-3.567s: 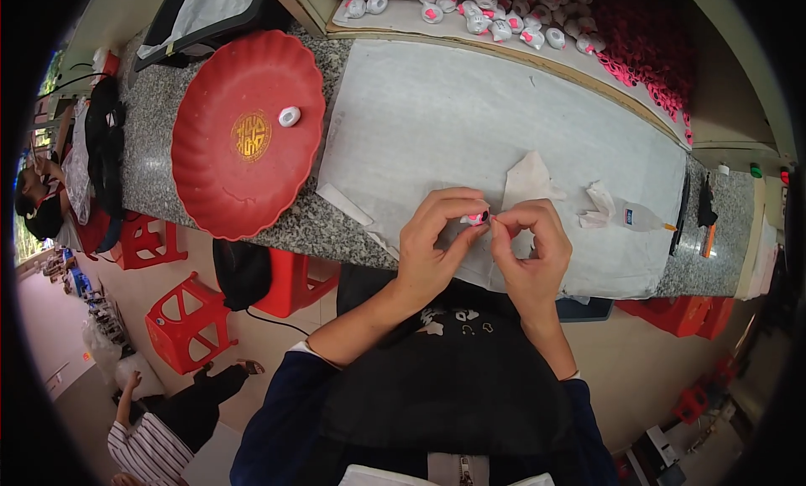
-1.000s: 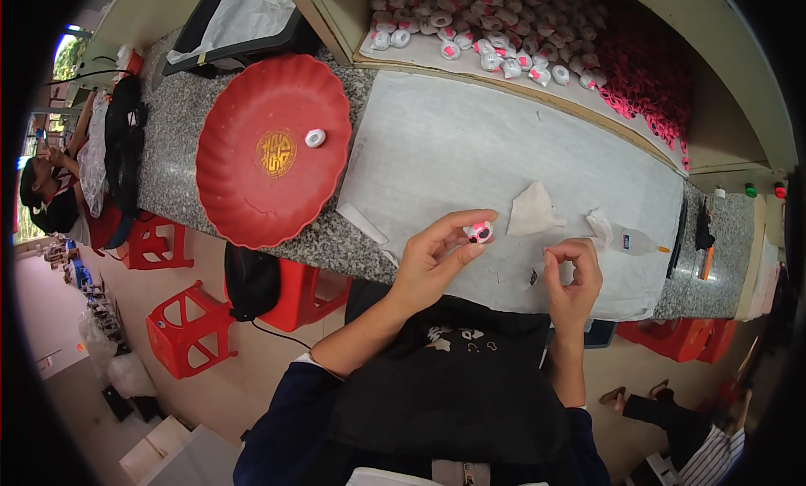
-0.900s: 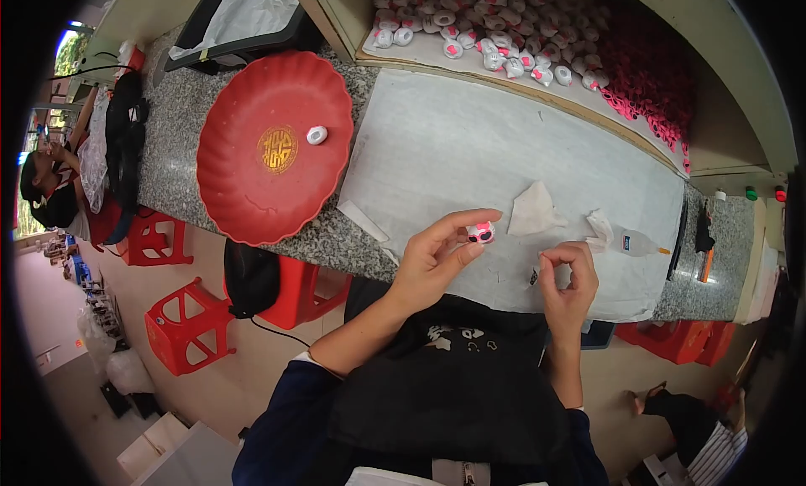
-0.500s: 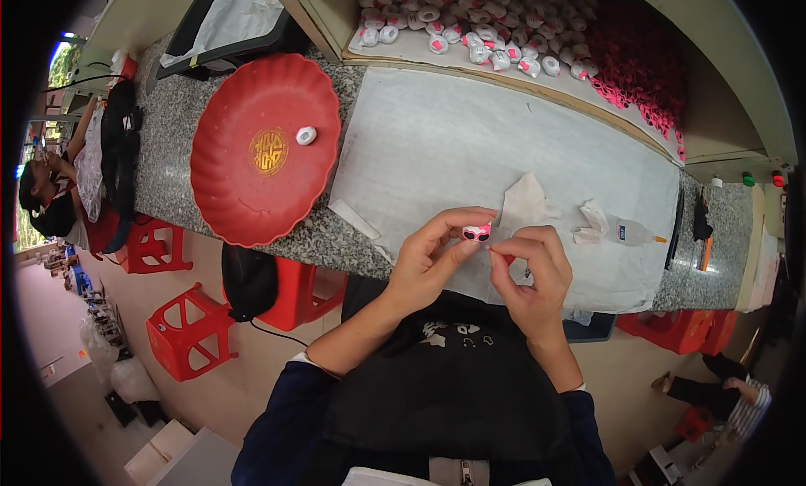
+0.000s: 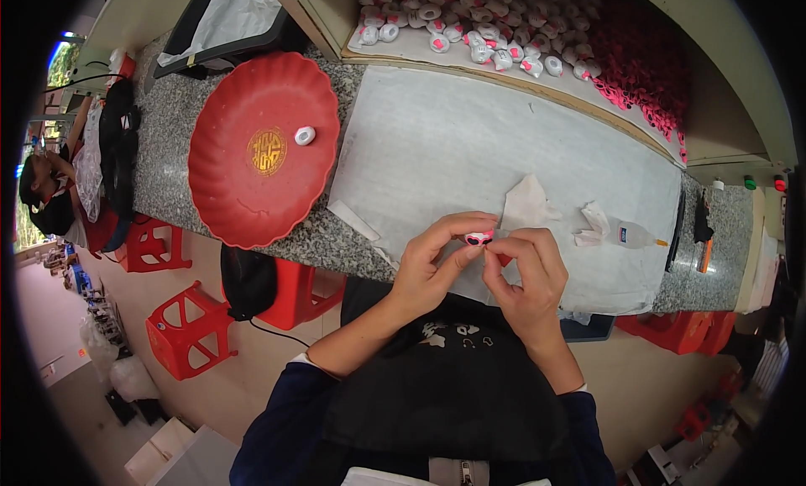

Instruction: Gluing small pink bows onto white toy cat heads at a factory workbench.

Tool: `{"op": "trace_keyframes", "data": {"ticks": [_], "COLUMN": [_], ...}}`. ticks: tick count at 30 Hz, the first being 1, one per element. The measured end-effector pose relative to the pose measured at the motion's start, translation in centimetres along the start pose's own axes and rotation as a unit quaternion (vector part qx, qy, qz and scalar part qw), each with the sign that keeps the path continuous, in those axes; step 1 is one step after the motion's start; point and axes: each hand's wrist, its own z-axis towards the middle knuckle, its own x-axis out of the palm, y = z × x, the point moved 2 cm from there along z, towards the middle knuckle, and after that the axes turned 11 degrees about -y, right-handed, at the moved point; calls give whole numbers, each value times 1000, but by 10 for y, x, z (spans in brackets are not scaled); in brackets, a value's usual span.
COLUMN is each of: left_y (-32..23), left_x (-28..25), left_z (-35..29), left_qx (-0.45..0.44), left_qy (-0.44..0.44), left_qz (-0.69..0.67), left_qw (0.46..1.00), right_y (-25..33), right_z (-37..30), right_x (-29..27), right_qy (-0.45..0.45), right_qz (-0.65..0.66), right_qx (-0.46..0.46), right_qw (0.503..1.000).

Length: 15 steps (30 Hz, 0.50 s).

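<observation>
Between the thumb and forefinger of my left hand [image 5: 424, 267] is a small white toy head [image 5: 479, 236] with pink on it and dark heart-like glasses across its front. My right hand [image 5: 531, 272] is pinched at the right edge of the toy head, fingertips touching it; anything tiny between them is hidden. Both hands are above the near edge of a white paper sheet [image 5: 420, 125]. Off to the left, a red scalloped dish [image 5: 243, 108] with a gold emblem holds one white ring-like piece [image 5: 305, 136].
Crumpled tissues [image 5: 527, 204] and a clear bottle [image 5: 634, 234] with an orange tip lie on the paper. A shelf behind holds many white pieces [image 5: 495, 32] and a pink heap of small parts [image 5: 642, 83]. A dark tray [image 5: 277, 41] stands back left; red stools [image 5: 189, 331] stand below.
My right fingertips have moved left and up against the toy head, closing the small gap. The toy head has tilted and sits slightly lower. At the far right, a person has moved mostly out of sight.
</observation>
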Motion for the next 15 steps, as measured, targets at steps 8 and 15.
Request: {"op": "trace_keyframes", "data": {"ticks": [8,15], "left_y": [-5,-7], "left_x": [-3,0], "left_z": [1,-1], "left_qx": [-45,-93], "left_qy": [-11,-14], "left_qz": [-56,-90], "left_qw": [997,992], "right_y": [-2,3], "right_z": [-4,1], "right_x": [-12,-10], "right_qy": [11,-15], "right_qz": [10,28], "right_qx": [70,41], "right_qw": [997,999]}}
